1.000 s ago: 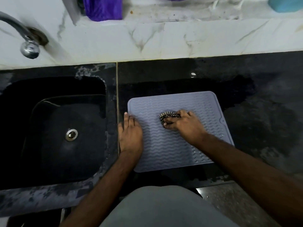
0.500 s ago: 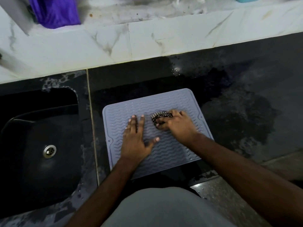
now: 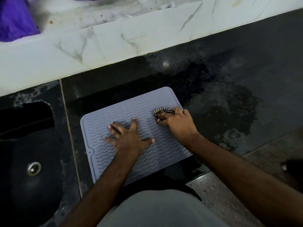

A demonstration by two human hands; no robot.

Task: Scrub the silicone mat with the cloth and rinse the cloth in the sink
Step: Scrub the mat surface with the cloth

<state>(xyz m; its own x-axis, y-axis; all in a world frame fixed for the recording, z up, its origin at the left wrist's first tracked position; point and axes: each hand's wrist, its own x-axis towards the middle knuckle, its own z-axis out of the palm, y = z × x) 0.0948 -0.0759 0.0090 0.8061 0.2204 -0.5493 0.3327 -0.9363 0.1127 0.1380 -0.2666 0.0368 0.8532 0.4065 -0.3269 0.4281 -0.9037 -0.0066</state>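
Observation:
A pale grey silicone mat (image 3: 131, 105) with wavy ridges lies flat on the wet black counter, just right of the sink. My left hand (image 3: 127, 136) presses palm-down on the mat's middle, fingers spread. At the mat's far right edge my right hand (image 3: 177, 122) is closed on a small dark checked cloth (image 3: 161, 112), which pokes out past the fingers and touches the mat. The black sink (image 3: 32, 185) with its steel drain (image 3: 34, 168) sits at the lower left.
A white marble backsplash ledge (image 3: 114, 43) runs along the back, with a purple cloth (image 3: 14, 22) on it at the top left. A wet patch (image 3: 229, 108) spreads over the black counter right of the mat. My grey-clad body fills the bottom centre.
My left hand has moved from the mat's left edge onto its middle and spread flat. My right hand with the cloth has slid to the mat's far right edge. The view has shifted right; the tap is out of frame.

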